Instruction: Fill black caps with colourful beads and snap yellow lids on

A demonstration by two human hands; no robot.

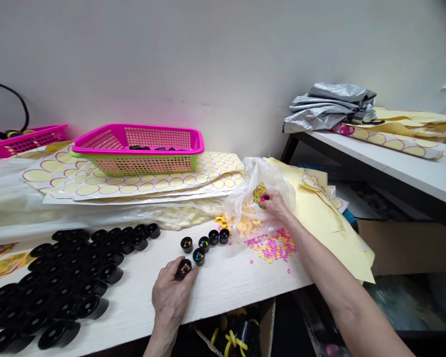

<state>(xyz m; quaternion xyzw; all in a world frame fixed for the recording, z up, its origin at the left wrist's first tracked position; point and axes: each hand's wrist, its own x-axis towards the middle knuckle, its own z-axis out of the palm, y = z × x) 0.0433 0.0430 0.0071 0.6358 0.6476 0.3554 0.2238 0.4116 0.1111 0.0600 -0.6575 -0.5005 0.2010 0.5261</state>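
My left hand (172, 290) is closed round a small round black cup (185, 267), thumb and fingers at its sides. Colored bits lie inside that cup. Next to it on the white table stand several similar cups, among them one with blue and yellow bits (198, 256). My right hand (277, 204) reaches to a translucent plastic bag (260, 173), its fingers curled against multicolored small candies or beads (259, 194). Whether any sit between the fingertips is hidden. Pink and yellow pieces (275, 246) are scattered below the bag, beside my right wrist.
Many black cups (70, 277) cover the table's left part. A pink and green basket (144, 163) rests on sheets with printed circles (223, 168) at the back. Yellow paper (315, 218) lies at right. Silver wrapping (330, 106) sits on a raised shelf. An open box (267, 327) stands below.
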